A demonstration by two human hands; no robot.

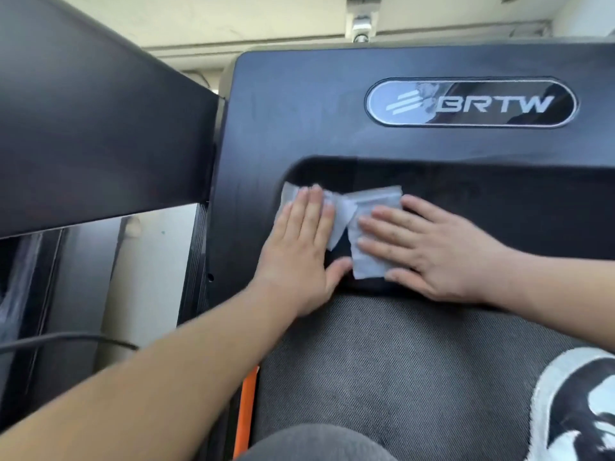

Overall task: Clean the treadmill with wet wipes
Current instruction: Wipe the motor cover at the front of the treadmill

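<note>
In the middle of the frame, the wet wipe (346,221) lies flat on the black treadmill (299,121). The left hand (299,257) and right hand (442,251) both press it with straight fingers, side by side.

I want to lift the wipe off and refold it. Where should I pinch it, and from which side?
Probably pinch the wet wipe at its lower corner, bare between the thumbs, coming from the belt side. The left hand and right hand pin the rest flat.
</note>
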